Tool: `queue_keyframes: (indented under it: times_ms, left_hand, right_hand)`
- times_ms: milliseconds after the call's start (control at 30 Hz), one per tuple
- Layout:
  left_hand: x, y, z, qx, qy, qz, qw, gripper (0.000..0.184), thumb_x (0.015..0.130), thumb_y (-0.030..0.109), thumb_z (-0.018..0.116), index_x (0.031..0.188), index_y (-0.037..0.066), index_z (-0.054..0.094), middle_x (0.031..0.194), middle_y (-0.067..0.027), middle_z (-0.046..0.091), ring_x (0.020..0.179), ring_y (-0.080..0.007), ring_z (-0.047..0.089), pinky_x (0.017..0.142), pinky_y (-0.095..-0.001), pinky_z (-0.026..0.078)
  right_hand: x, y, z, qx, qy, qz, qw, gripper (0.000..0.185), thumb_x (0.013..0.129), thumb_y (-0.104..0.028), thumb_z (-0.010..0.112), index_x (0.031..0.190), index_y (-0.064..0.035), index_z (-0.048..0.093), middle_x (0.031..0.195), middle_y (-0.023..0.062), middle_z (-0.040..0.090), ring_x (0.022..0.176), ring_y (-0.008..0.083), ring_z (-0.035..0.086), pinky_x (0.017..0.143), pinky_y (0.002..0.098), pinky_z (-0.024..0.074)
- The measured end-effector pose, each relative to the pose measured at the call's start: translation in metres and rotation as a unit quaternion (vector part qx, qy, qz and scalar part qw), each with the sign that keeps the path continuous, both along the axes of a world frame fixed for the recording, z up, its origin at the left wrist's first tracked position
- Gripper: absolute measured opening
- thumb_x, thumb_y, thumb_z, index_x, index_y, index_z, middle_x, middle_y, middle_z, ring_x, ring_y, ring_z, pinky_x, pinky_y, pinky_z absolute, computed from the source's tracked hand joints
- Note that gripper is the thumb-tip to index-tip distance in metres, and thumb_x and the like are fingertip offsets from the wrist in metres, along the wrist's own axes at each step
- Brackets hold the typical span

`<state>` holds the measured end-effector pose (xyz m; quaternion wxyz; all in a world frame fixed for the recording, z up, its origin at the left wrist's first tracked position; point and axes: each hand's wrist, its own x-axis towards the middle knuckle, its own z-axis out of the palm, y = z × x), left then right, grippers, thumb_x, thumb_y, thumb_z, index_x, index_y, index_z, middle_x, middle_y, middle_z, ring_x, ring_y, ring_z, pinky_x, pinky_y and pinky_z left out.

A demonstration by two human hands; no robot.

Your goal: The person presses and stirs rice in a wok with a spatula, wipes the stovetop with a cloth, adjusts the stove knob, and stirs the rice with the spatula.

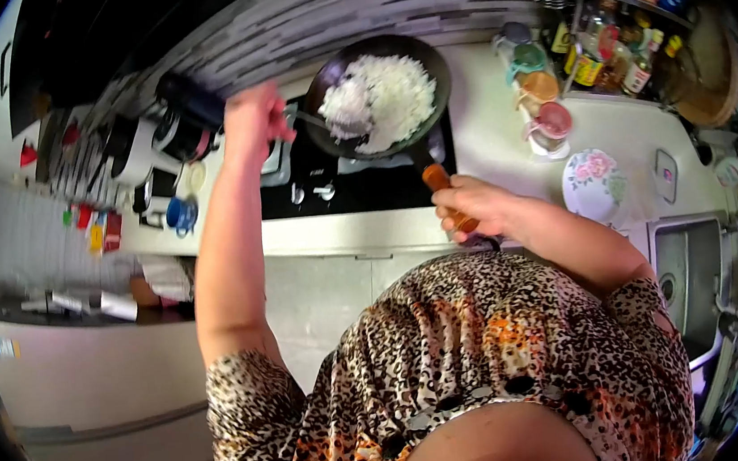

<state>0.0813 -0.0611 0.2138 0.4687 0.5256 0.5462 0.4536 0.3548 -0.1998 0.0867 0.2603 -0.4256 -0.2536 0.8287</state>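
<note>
A dark frying pan sits on the black gas stove, with a heap of white rice in it. My right hand is wrapped round the pan's brown wooden handle. At the pan's left side my left hand is closed on the handle of a spatula. The spatula reaches over the rim into the rice, and a clump of rice covers most of its head, so its exact shape is hidden.
Lidded jars line the counter right of the stove, near a rack of bottles. A flowered plate lies closer, beside the sink. A blue mug stands on the left; a fridge is lower left.
</note>
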Motion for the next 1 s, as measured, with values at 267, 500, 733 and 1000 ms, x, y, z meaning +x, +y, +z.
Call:
queue_keyframes:
  times_ms: [267, 500, 733, 1000]
  left_hand:
    - [0.025, 0.064, 0.023, -0.127, 0.122, -0.086, 0.981, 0.019, 0.087, 0.021, 0.054, 0.076, 0.004, 0.052, 0.064, -0.0043, 0.049, 0.047, -0.0160, 0.047, 0.042, -0.0334, 0.048]
    - [0.008, 0.017, -0.065, -0.106, -0.178, 0.033, 0.978, 0.016, 0.084, 0.016, 0.044, 0.070, 0.008, 0.046, 0.065, -0.0057, 0.048, 0.045, -0.0240, 0.051, 0.046, -0.0407, 0.054]
    - [0.084, -0.044, -0.160, 0.066, -0.361, 0.133, 0.921, 0.027, 0.092, 0.017, 0.049, 0.068, 0.004, 0.049, 0.068, -0.0053, 0.050, 0.056, -0.0162, 0.051, 0.057, -0.0415, 0.057]
    - [0.022, 0.000, -0.149, -0.062, -0.510, 0.237, 0.825, 0.031, 0.092, 0.024, 0.039, 0.063, 0.014, 0.038, 0.058, -0.0022, 0.050, 0.049, -0.0165, 0.044, 0.055, -0.0372, 0.053]
  right_hand:
    - [0.003, 0.003, 0.006, -0.016, 0.002, -0.001, 1.000, 0.017, 0.085, -0.009, 0.051, 0.092, -0.0071, 0.036, 0.072, 0.0052, 0.046, 0.058, 0.0149, 0.049, 0.043, 0.0303, 0.0377]
    - [0.003, 0.002, 0.006, -0.005, -0.021, -0.004, 1.000, 0.021, 0.083, -0.009, 0.053, 0.094, -0.0063, 0.036, 0.072, 0.0055, 0.047, 0.058, 0.0154, 0.049, 0.043, 0.0308, 0.0379]
    - [0.010, -0.001, 0.006, 0.006, -0.032, 0.005, 0.999, 0.017, 0.084, -0.008, 0.051, 0.092, -0.0036, 0.037, 0.071, 0.0060, 0.047, 0.058, 0.0155, 0.049, 0.043, 0.0309, 0.0388]
    - [0.014, -0.003, 0.001, -0.004, -0.012, 0.010, 1.000, 0.013, 0.084, -0.009, 0.051, 0.086, -0.0029, 0.039, 0.067, 0.0049, 0.047, 0.057, 0.0154, 0.048, 0.041, 0.0304, 0.0383]
